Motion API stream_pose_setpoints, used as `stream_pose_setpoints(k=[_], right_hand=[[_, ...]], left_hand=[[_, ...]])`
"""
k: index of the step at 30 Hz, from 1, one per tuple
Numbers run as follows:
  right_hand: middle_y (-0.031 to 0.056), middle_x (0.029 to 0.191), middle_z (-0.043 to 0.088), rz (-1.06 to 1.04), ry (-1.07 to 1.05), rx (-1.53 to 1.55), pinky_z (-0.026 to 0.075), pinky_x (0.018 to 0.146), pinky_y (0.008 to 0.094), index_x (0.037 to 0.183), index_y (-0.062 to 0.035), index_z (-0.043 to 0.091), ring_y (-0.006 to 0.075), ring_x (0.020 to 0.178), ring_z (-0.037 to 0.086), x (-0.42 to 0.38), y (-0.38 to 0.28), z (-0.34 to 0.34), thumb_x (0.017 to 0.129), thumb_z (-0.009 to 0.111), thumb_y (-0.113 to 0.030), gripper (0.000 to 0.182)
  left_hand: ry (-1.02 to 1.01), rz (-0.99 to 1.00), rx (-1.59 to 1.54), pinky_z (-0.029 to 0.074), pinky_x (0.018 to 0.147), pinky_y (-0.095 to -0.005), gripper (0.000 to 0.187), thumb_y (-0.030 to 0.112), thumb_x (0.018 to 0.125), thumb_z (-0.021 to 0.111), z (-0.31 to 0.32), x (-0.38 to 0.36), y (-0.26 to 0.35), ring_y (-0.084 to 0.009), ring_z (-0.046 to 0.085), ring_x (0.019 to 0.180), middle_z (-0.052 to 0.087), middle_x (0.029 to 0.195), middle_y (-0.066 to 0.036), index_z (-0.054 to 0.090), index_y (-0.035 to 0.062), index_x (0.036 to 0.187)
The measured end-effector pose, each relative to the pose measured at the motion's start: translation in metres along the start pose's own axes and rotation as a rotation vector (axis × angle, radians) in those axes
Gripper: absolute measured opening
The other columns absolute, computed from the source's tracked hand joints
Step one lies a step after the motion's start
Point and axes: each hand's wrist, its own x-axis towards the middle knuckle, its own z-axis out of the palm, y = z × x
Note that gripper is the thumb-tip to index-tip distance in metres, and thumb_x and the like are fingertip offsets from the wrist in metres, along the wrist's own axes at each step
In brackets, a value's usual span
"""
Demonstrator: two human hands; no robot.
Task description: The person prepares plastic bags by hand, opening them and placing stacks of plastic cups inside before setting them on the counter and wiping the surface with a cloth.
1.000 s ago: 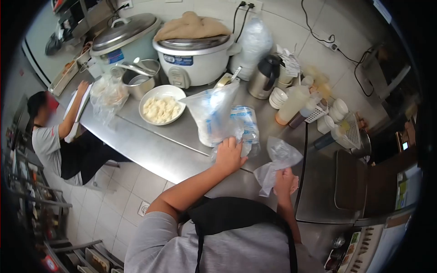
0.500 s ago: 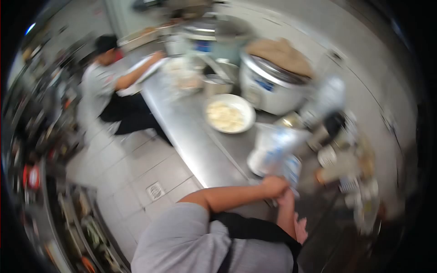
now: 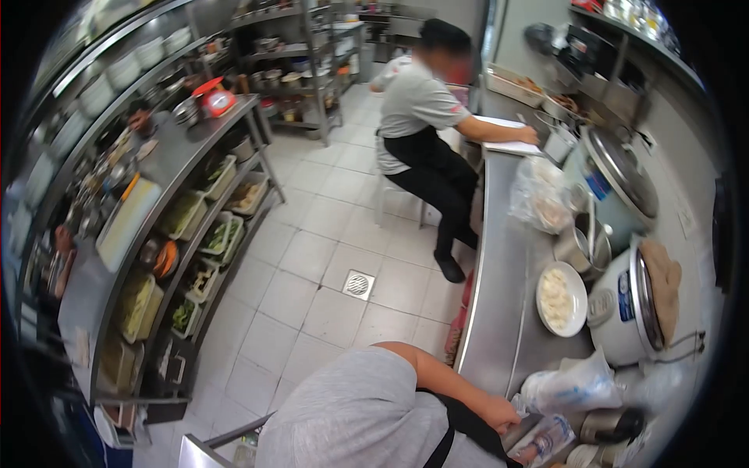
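Observation:
My left hand [image 3: 502, 413] is closed at the front edge of the steel counter [image 3: 499, 312], beside a clear plastic bag with blue print [image 3: 552, 433]. Clear film shows right at its knuckles. Low in the view, my right hand [image 3: 530, 455] is only partly visible at the lower end of this bag, its fingers hidden by the plastic and my body. A fuller white plastic bag with blue print [image 3: 573, 386] lies just beyond. Farther along the counter stands a white bowl [image 3: 577, 310] holding pale yellow pieces.
Two large cookers [image 3: 616, 308] [image 3: 601, 175] stand against the wall, the nearer with a brown cloth on its lid. A seated co-worker [image 3: 425, 117] leans over white paper [image 3: 499, 140]. Shelves with food containers [image 3: 187, 214] line the left. A floor drain [image 3: 359, 285] lies between.
My view has swung left, bringing the shelves and floor into sight. The counter, bags and hands now appear lower and farther right. My hands stay near the printed bags.

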Motion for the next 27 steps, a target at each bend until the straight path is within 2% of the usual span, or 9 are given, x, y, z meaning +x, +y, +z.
stream_pose_setpoints(k=[4,7,9,13,17,21,23,25,27], right_hand=[[0.0173,0.096,0.055,-0.141,0.056,-0.594,0.040,0.079,0.0396,0.095,0.0003,0.053,0.0293,0.092,0.051,0.022,-0.013,-0.010,0.082,0.039,-0.027,0.033],[0.0185,0.096,0.054,-0.147,0.089,-0.963,0.040,0.079,0.0395,0.093,0.0012,0.053,0.0306,0.092,0.051,0.031,0.001,-0.019,0.081,0.039,-0.027,0.034],[0.0193,0.096,0.054,-0.132,0.089,-1.161,0.040,0.079,0.0394,0.093,0.0018,0.054,0.0314,0.092,0.051,0.035,0.018,-0.030,0.081,0.039,-0.026,0.034],[0.0208,0.096,0.054,-0.054,0.058,-1.453,0.040,0.079,0.0393,0.091,0.0030,0.055,0.0331,0.092,0.051,0.032,0.058,-0.063,0.081,0.039,-0.026,0.034],[0.0224,0.096,0.054,-0.050,-0.013,-1.565,0.039,0.079,0.0392,0.089,0.0042,0.055,0.0348,0.092,0.050,0.021,0.067,-0.063,0.080,0.039,-0.025,0.034],[0.0224,0.093,0.055,-0.184,-0.014,-1.321,0.042,0.076,0.0355,0.094,0.0060,0.054,0.0295,0.088,0.053,-0.091,-0.011,0.006,0.077,0.047,-0.024,0.035],[0.0195,0.092,0.055,-0.073,-0.134,-0.746,0.042,0.075,0.0297,0.105,0.0052,0.049,0.0215,0.088,0.052,-0.126,-0.041,0.032,0.073,0.056,-0.023,0.043],[0.0134,0.093,0.055,-0.158,-0.157,-0.245,0.041,0.075,0.0264,0.115,0.0020,0.042,0.0153,0.087,0.051,-0.137,-0.033,0.056,0.072,0.060,-0.019,0.051],[0.0117,0.094,0.055,-0.226,-0.311,0.043,0.041,0.075,0.0255,0.117,0.0011,0.039,0.0141,0.085,0.051,-0.143,-0.037,0.079,0.073,0.059,-0.015,0.051]], left_hand=[[0.232,-0.072,-0.148,0.040,0.068,-0.0420,0.046,0.018,0.071,0.055,-0.016,-0.026,-0.008,-0.0351,0.052,0.081,0.053,0.082,-0.017,0.035,0.0106,0.112],[0.219,-0.173,-0.241,0.040,0.069,-0.0409,0.056,0.019,0.073,0.053,-0.051,-0.057,0.007,-0.0350,0.052,0.082,0.053,0.086,-0.019,0.024,0.0090,0.121],[0.222,-0.270,-0.236,0.040,0.070,-0.0402,0.056,0.020,0.074,0.052,-0.067,-0.075,0.010,-0.0345,0.052,0.083,0.052,0.089,-0.020,0.024,0.0084,0.121],[0.236,-0.237,-0.232,0.040,0.072,-0.0390,0.056,0.020,0.075,0.052,-0.067,-0.082,-0.004,-0.0341,0.053,0.085,0.052,0.093,-0.022,0.023,0.0082,0.122],[0.140,-0.250,-0.296,0.041,0.072,-0.0369,0.054,0.018,0.077,0.050,-0.080,-0.083,0.011,-0.0324,0.054,0.084,0.052,0.091,-0.021,0.022,0.0094,0.122],[0.130,-0.209,-0.193,0.041,0.072,-0.0366,0.054,0.019,0.077,0.051,-0.104,-0.088,0.023,-0.0329,0.053,0.081,0.052,0.093,-0.020,0.024,0.0097,0.123],[0.081,-0.209,-0.092,0.041,0.072,-0.0371,0.055,0.019,0.076,0.053,-0.112,-0.089,0.028,-0.0334,0.053,0.080,0.052,0.094,-0.019,0.026,0.0097,0.123],[0.021,-0.017,0.010,0.041,0.071,-0.0381,0.055,0.019,0.074,0.055,-0.098,-0.082,0.020,-0.0332,0.052,0.081,0.052,0.094,-0.017,0.029,0.0098,0.121],[-0.031,0.132,0.076,0.041,0.070,-0.0389,0.054,0.018,0.072,0.057,-0.094,-0.077,0.019,-0.0327,0.051,0.082,0.051,0.093,-0.015,0.033,0.0100,0.120]])
